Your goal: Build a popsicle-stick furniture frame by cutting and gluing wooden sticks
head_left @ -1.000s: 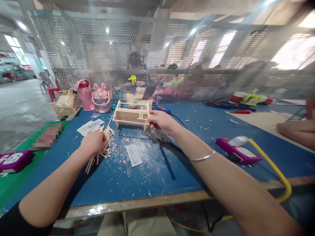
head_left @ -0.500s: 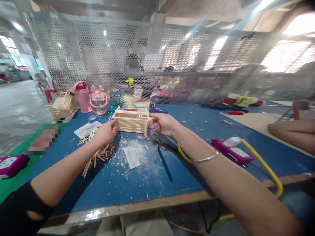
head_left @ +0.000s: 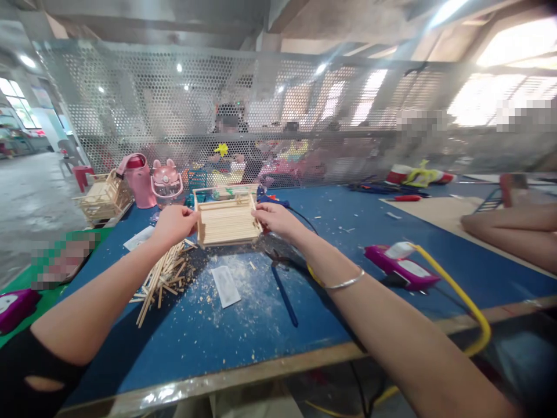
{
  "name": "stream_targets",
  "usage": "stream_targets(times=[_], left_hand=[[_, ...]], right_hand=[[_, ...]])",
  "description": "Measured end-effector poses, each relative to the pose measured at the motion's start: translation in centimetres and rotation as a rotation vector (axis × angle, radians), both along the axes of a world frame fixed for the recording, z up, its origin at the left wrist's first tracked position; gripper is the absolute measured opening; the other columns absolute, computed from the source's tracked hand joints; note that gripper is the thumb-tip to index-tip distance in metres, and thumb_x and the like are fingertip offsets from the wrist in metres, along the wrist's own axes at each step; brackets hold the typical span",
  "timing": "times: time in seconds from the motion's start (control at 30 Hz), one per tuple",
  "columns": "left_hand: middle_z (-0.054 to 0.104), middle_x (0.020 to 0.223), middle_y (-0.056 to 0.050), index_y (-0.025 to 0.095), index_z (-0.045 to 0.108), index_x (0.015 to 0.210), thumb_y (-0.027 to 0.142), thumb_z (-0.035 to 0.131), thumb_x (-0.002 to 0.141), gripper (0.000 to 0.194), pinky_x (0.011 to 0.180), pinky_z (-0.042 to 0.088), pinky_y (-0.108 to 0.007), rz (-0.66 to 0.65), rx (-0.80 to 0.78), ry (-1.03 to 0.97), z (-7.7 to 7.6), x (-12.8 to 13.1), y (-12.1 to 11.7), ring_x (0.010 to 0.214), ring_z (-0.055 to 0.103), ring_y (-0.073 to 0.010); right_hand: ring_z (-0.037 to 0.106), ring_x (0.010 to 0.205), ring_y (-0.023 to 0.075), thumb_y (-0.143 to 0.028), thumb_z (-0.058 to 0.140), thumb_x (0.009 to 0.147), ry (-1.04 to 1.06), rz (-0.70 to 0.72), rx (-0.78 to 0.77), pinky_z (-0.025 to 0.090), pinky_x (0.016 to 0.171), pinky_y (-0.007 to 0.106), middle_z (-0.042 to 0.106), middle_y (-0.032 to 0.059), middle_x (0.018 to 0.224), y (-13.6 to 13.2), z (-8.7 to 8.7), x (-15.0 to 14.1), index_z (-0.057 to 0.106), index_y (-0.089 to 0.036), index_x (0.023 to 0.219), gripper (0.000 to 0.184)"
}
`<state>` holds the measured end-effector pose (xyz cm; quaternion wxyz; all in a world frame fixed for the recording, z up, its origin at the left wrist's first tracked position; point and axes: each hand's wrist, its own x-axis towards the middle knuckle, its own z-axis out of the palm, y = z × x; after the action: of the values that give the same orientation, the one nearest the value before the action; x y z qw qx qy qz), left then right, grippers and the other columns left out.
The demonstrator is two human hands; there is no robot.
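Observation:
A small model made of thin wooden sticks (head_left: 227,219) is held up between both hands over the blue table. My left hand (head_left: 176,223) grips its left end, the thumb and fingers closed on the corner. At the right end, my right hand (head_left: 275,219) pinches the frame's edge. The slatted face of the model is turned toward me. Below my left hand lies a heap of loose wooden sticks (head_left: 167,273). Pliers with blue handles (head_left: 285,296) rest below my right hand, beside a white paper slip (head_left: 225,286) amid sawdust.
Behind stand a pink bottle (head_left: 138,183), a pink eared jug (head_left: 166,184) and another stick model (head_left: 102,197). A purple device (head_left: 402,267) with a yellow cable (head_left: 452,290) sits at right. A co-worker's arm (head_left: 509,235) rests at far right. A perforated metal screen (head_left: 174,110) borders the table's back.
The stick model has been tipped, so its slatted face shows more toward me. My left hand has risen with it. The whole view has shifted slightly.

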<state>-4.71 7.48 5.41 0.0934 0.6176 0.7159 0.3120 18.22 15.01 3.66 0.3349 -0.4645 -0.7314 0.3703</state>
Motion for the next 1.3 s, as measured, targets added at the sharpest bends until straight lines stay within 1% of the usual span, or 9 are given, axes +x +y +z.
stream_targets(times=[0.2,0.37,0.47,0.6,0.7,0.9,1.0,1.17,1.3], left_hand=[[0.061,0.049,-0.003,0.015,0.058,0.054,0.043,0.047,0.074,0.037,0.051,0.044,-0.025,-0.014,-0.085,-0.188,-2.2,0.5,-1.3,0.048,0.058,-0.0149],[0.067,0.074,-0.007,0.012,0.058,0.090,0.048,0.043,0.079,0.040,0.051,0.048,-0.025,0.029,-0.047,-0.317,-3.9,0.3,-1.3,0.058,0.063,-0.0163],[0.064,0.104,-0.014,0.012,0.044,0.119,0.035,0.041,0.082,0.043,0.058,0.049,-0.028,0.099,0.073,-0.369,-4.9,-0.3,-0.6,0.074,0.064,-0.0178],[0.047,0.133,-0.012,0.016,0.039,0.128,0.014,0.041,0.077,0.052,0.068,0.049,-0.025,-0.064,0.031,-0.420,-5.2,-0.5,0.0,0.099,0.059,-0.0180],[0.059,0.121,-0.005,0.020,0.054,0.115,0.014,0.044,0.073,0.044,0.065,0.048,-0.023,-0.169,-0.023,-0.467,-4.6,-0.3,-0.4,0.097,0.060,-0.0171],[0.071,0.084,-0.007,0.011,0.052,0.110,0.018,0.043,0.071,0.041,0.051,0.042,-0.024,0.158,-0.050,-0.477,-3.5,-1.6,-2.3,0.052,0.058,-0.0123],[0.070,0.086,-0.006,0.013,0.055,0.106,0.020,0.042,0.072,0.037,0.055,0.043,-0.025,0.153,-0.023,-0.331,-3.8,-2.1,-2.6,0.056,0.058,-0.0134],[0.068,0.086,-0.004,0.014,0.060,0.110,0.029,0.042,0.076,0.041,0.062,0.042,-0.026,-0.089,-0.074,-0.028,-4.7,-0.8,-2.7,0.067,0.059,-0.0167],[0.066,0.077,-0.001,0.017,0.059,0.114,0.033,0.042,0.077,0.044,0.055,0.040,-0.025,-0.210,-0.089,-0.093,-4.9,-0.2,-3.0,0.057,0.054,-0.0134]], right_hand=[[0.044,0.046,0.0100,-0.034,0.047,0.073,-0.077,-0.037,0.041,0.032,0.046,0.021,0.046,-0.0039,0.048,0.2,-2.0,0.0,0.049,-0.018,0.055,0.024],[0.047,0.051,0.0113,-0.046,0.046,0.075,-0.135,-0.083,0.100,0.032,0.049,0.022,0.051,-0.0018,0.054,-0.7,-1.5,0.7,0.054,-0.018,0.065,0.032],[0.049,0.060,0.0129,-0.052,0.055,0.069,-0.267,-0.143,0.232,0.032,0.052,0.023,0.056,0.0015,0.063,-1.7,-0.3,1.8,0.055,-0.017,0.065,0.035],[0.044,0.043,0.0101,-0.037,0.063,0.067,-0.322,0.107,0.012,0.030,0.042,0.021,0.050,-0.0045,0.049,-2.7,0.2,2.4,0.054,-0.019,0.082,0.026],[0.042,0.037,0.0089,-0.024,0.058,0.069,-0.136,0.107,-0.098,0.032,0.038,0.020,0.049,-0.0078,0.047,-2.2,-0.7,1.9,0.046,-0.019,0.099,0.032],[0.047,0.055,0.0089,-0.029,0.056,0.072,0.046,-0.153,0.212,0.038,0.049,0.020,0.054,-0.0022,0.070,-0.8,-2.0,1.4,0.047,-0.017,0.100,0.032],[0.041,0.051,0.0087,-0.039,0.053,0.075,-0.097,0.022,0.321,0.033,0.050,0.021,0.046,-0.0052,0.058,-2.0,-1.6,1.1,0.054,-0.015,0.095,0.031],[0.043,0.053,0.0090,-0.036,0.061,0.070,-0.320,0.285,0.338,0.032,0.054,0.022,0.050,-0.0042,0.056,-4.6,-0.8,-0.3,0.062,-0.016,0.084,0.025],[0.038,0.052,0.0083,-0.028,0.048,0.077,-0.342,0.327,0.417,0.029,0.053,0.022,0.045,-0.0035,0.052,-5.0,-0.8,-0.7,0.054,-0.017,0.059,0.022]])
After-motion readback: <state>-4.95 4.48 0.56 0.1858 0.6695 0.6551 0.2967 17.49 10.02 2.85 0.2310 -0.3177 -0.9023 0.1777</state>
